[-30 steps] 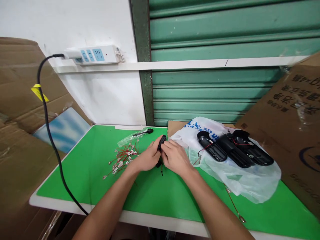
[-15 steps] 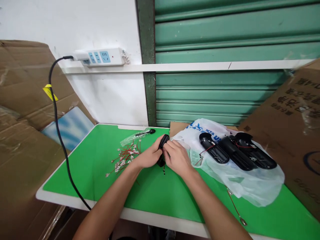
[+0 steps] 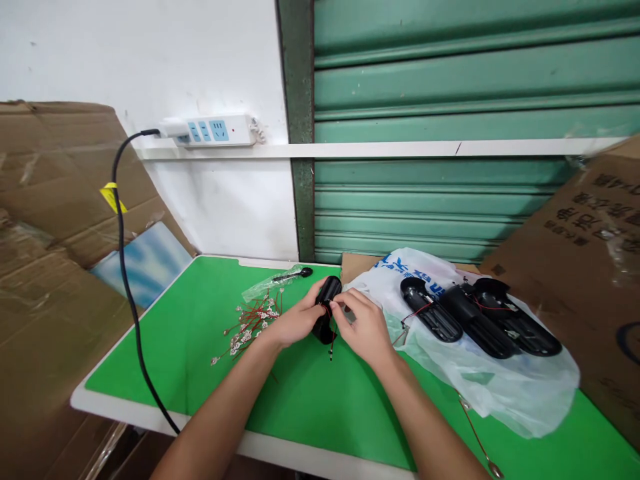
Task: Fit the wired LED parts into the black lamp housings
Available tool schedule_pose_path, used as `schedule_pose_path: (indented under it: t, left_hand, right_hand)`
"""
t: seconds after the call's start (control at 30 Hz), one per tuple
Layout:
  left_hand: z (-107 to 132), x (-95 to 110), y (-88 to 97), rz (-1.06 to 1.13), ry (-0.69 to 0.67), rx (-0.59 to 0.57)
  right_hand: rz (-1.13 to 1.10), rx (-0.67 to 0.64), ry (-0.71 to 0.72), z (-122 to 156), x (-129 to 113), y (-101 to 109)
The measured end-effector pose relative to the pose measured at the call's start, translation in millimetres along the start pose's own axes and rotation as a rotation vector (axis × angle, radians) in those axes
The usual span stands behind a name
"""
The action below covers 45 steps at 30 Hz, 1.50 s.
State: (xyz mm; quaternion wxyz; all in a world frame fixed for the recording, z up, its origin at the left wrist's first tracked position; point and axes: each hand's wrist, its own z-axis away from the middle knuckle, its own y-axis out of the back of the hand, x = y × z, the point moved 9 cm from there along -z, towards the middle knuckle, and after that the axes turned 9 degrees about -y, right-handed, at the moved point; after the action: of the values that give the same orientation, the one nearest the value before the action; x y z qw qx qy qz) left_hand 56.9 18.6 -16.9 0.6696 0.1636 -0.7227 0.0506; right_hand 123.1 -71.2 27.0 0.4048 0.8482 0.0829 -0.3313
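My left hand [image 3: 299,320] is closed around a black plastic housing [image 3: 327,331], holding it tilted above the green tabletop. Thumb and fingers of my right hand [image 3: 364,325] pinch at a thin red wire [image 3: 328,309] on the housing's open side. A short wire end with a small connector [image 3: 331,355] dangles below the housing. To the left lies a loose pile of small metal contacts with red wires [image 3: 255,323]. Similar black housings [image 3: 433,312] with red wires rest on a white plastic bag [image 3: 530,400] at the right.
A small black part in a clear sleeve [image 3: 280,277] lies at the back of the green table [image 3: 175,360]. One more wired piece [image 3: 477,433] is at the front right. A black cable [image 3: 129,293] hangs from a power strip [image 3: 215,131]. Cardboard boxes [image 3: 565,253] flank both sides.
The housing has turned so more of its open inside shows. My right hand has shifted slightly right and opened out from it, now pinching the wire. The view has tilted a little.
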Motion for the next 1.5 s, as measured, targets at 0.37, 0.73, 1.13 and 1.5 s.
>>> schedule_pose_path:
  t: [0.37, 0.73, 1.13, 1.5]
  left_hand:
    - [2, 10, -7.1, -0.112, -0.077, -0.067]
    - [1, 7, -1.7, -0.086, -0.113, -0.055]
    - [2, 11, -7.9, -0.096, -0.13, -0.067]
    - [2, 9, -9.6, -0.102, -0.116, -0.082]
  right_hand:
    - [-0.096, -0.083, 0.032, -5, 4, 1]
    - [-0.111, -0.152, 0.01, -5, 7, 4]
    - [-0.048, -0.089, 0.049, -1, 5, 5]
    - [-0.061, -0.12, 0.043, -1, 3, 5]
